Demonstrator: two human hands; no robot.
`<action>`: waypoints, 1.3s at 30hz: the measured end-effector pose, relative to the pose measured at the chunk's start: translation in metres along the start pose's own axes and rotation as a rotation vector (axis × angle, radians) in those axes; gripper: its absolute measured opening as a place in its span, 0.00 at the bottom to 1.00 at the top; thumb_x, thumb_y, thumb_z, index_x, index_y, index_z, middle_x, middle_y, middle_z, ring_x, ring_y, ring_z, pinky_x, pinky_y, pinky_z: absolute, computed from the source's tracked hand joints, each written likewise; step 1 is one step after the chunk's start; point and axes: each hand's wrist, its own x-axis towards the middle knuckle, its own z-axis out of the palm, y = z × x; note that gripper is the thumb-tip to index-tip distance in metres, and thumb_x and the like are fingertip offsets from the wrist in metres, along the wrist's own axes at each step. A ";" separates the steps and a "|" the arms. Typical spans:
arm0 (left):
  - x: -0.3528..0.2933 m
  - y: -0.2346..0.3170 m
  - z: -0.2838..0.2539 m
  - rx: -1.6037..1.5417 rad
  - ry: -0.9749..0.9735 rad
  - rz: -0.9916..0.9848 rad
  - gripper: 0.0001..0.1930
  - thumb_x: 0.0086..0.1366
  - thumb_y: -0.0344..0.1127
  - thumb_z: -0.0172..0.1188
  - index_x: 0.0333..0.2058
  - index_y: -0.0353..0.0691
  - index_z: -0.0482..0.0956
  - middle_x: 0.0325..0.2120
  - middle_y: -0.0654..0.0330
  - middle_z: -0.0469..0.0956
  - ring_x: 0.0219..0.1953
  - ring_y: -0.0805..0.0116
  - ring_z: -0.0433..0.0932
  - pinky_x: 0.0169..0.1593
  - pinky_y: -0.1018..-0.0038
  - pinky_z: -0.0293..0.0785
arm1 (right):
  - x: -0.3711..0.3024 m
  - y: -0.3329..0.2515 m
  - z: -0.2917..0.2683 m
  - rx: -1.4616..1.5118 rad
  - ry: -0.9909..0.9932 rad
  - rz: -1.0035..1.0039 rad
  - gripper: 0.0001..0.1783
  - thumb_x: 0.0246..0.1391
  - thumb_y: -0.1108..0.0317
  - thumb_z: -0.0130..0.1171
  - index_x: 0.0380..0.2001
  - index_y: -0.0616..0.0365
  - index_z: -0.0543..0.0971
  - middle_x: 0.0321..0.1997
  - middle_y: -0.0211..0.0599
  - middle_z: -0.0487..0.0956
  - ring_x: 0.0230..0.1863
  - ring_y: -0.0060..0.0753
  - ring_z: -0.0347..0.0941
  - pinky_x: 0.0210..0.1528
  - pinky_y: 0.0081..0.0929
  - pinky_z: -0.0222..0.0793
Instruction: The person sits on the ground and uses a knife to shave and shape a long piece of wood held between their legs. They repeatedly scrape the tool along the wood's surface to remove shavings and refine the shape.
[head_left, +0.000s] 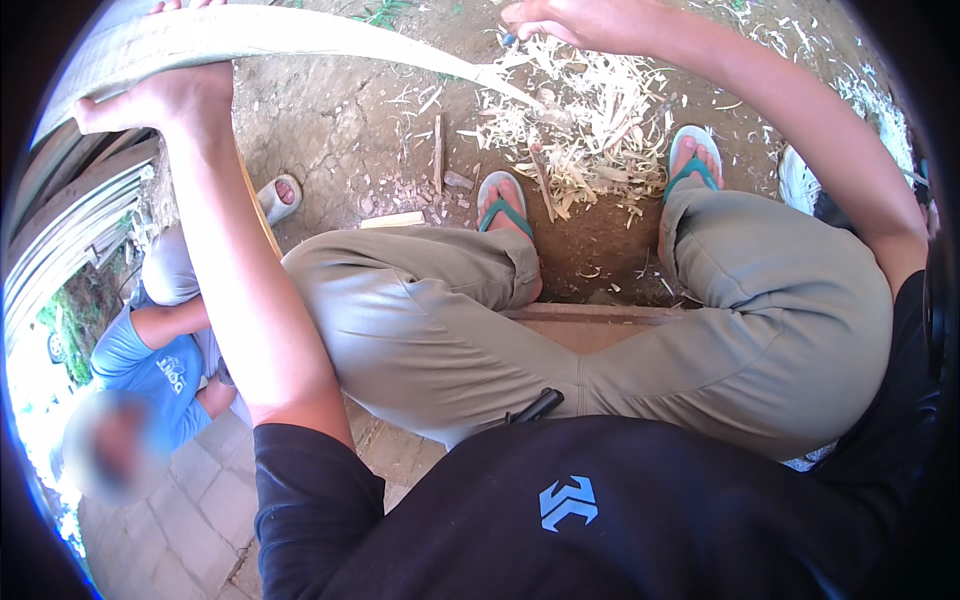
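Note:
A long pale strip of wood (300, 33) spans the upper left, wide at its left end and tapering to a thin tip over the shavings. My left hand (170, 98) grips its wide part, with the thumb stretched along the near side and fingertips showing beyond the far edge. Near the top edge, my right hand (572, 22) is closed, apart from the strip. Just below its fingers shows a small dark blue bit (509, 39), too little to name. Curly wood shavings (590, 130) lie heaped on the ground beneath my right hand.
Stacked long wooden strips (75, 215) stand at the left. A person in a blue shirt (160, 370) sits at my lower left, on paving (205, 500). A small wood block (392, 220) and a thin stick (438, 155) lie near my sandalled feet. A white bundle (797, 180) is at the right.

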 end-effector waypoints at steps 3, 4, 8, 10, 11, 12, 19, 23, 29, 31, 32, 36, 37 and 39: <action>-0.002 -0.002 0.003 -0.021 0.001 0.004 0.67 0.52 0.85 0.33 0.71 0.24 0.48 0.71 0.37 0.49 0.71 0.34 0.53 0.73 0.38 0.48 | 0.016 -0.005 -0.032 -0.001 -0.009 0.055 0.13 0.62 0.51 0.59 0.42 0.41 0.85 0.35 0.36 0.79 0.47 0.43 0.75 0.50 0.44 0.67; -0.001 -0.002 0.003 -0.027 0.002 0.003 0.67 0.52 0.85 0.33 0.71 0.24 0.48 0.71 0.37 0.50 0.71 0.34 0.54 0.74 0.38 0.48 | 0.014 -0.006 -0.029 0.019 -0.048 0.106 0.12 0.62 0.52 0.60 0.42 0.41 0.85 0.34 0.35 0.78 0.46 0.44 0.75 0.50 0.45 0.67; 0.000 0.000 -0.002 -0.006 -0.003 0.012 0.66 0.52 0.84 0.34 0.71 0.26 0.49 0.71 0.37 0.51 0.72 0.34 0.53 0.75 0.39 0.46 | 0.006 -0.008 -0.001 0.019 -0.022 0.068 0.10 0.61 0.55 0.61 0.40 0.43 0.86 0.33 0.37 0.78 0.43 0.45 0.76 0.47 0.47 0.68; -0.001 0.000 0.003 -0.047 0.032 -0.011 0.65 0.53 0.84 0.35 0.71 0.26 0.50 0.70 0.37 0.52 0.72 0.34 0.53 0.75 0.39 0.46 | 0.013 -0.010 -0.019 0.097 -0.063 0.172 0.11 0.62 0.54 0.60 0.41 0.43 0.87 0.33 0.38 0.79 0.44 0.45 0.76 0.48 0.46 0.68; -0.003 0.001 0.004 -0.060 0.049 -0.026 0.65 0.53 0.83 0.35 0.71 0.26 0.50 0.70 0.37 0.52 0.72 0.34 0.53 0.75 0.39 0.46 | 0.014 -0.012 -0.024 0.143 -0.081 0.225 0.12 0.62 0.54 0.60 0.42 0.42 0.87 0.34 0.38 0.79 0.45 0.45 0.76 0.48 0.46 0.68; -0.005 0.000 0.004 -0.063 0.040 -0.033 0.65 0.53 0.83 0.35 0.71 0.26 0.50 0.71 0.38 0.52 0.72 0.34 0.53 0.75 0.39 0.46 | 0.007 -0.011 -0.015 0.163 -0.090 0.277 0.13 0.61 0.53 0.60 0.43 0.41 0.87 0.33 0.37 0.79 0.46 0.45 0.75 0.49 0.46 0.68; -0.002 -0.002 0.004 -0.054 0.011 -0.021 0.64 0.53 0.85 0.33 0.66 0.23 0.53 0.64 0.37 0.56 0.69 0.29 0.56 0.72 0.39 0.51 | -0.001 -0.003 -0.006 0.073 0.029 0.212 0.13 0.62 0.51 0.59 0.43 0.39 0.87 0.33 0.37 0.78 0.45 0.46 0.75 0.50 0.47 0.66; -0.008 0.004 -0.002 0.000 0.021 -0.019 0.65 0.54 0.86 0.34 0.66 0.21 0.52 0.65 0.36 0.56 0.68 0.26 0.56 0.72 0.37 0.50 | -0.001 -0.010 0.005 0.068 -0.103 0.164 0.12 0.61 0.52 0.60 0.40 0.42 0.87 0.32 0.37 0.78 0.45 0.47 0.75 0.49 0.47 0.67; -0.006 -0.001 0.002 -0.035 0.004 -0.012 0.66 0.55 0.85 0.35 0.70 0.23 0.48 0.68 0.35 0.52 0.70 0.28 0.55 0.74 0.38 0.50 | 0.003 -0.010 0.001 0.122 -0.071 0.262 0.15 0.61 0.51 0.61 0.45 0.40 0.88 0.35 0.41 0.81 0.46 0.50 0.75 0.50 0.48 0.70; -0.002 -0.001 -0.003 -0.013 -0.006 -0.012 0.65 0.55 0.85 0.34 0.69 0.23 0.49 0.68 0.35 0.53 0.70 0.28 0.56 0.73 0.39 0.52 | 0.002 -0.014 0.002 0.039 -0.145 0.190 0.15 0.61 0.51 0.61 0.46 0.40 0.88 0.35 0.41 0.81 0.45 0.50 0.75 0.50 0.49 0.70; -0.001 -0.002 -0.005 -0.004 -0.012 -0.014 0.65 0.55 0.85 0.34 0.69 0.23 0.50 0.67 0.35 0.54 0.70 0.29 0.57 0.72 0.39 0.53 | 0.006 -0.014 0.000 0.080 -0.042 0.198 0.15 0.61 0.51 0.60 0.45 0.39 0.88 0.35 0.41 0.81 0.46 0.50 0.75 0.50 0.49 0.70; -0.002 -0.003 -0.001 -0.039 0.044 -0.026 0.62 0.57 0.84 0.33 0.68 0.25 0.54 0.65 0.38 0.60 0.66 0.34 0.62 0.71 0.41 0.56 | 0.010 -0.015 -0.005 0.150 -0.026 0.285 0.13 0.60 0.52 0.61 0.43 0.39 0.88 0.35 0.40 0.81 0.48 0.47 0.74 0.50 0.48 0.68; -0.002 -0.004 -0.001 -0.045 0.055 -0.026 0.62 0.57 0.84 0.33 0.68 0.24 0.55 0.64 0.38 0.60 0.66 0.34 0.62 0.71 0.42 0.57 | 0.009 -0.016 -0.004 0.098 -0.106 0.256 0.13 0.60 0.52 0.61 0.43 0.39 0.88 0.35 0.40 0.81 0.47 0.47 0.74 0.49 0.48 0.68; 0.002 -0.005 0.000 -0.051 0.065 -0.012 0.61 0.58 0.84 0.31 0.65 0.24 0.58 0.62 0.38 0.62 0.64 0.35 0.63 0.70 0.42 0.58 | 0.008 -0.017 -0.006 -0.009 -0.265 0.200 0.13 0.60 0.52 0.62 0.43 0.40 0.88 0.35 0.40 0.81 0.47 0.48 0.75 0.48 0.49 0.68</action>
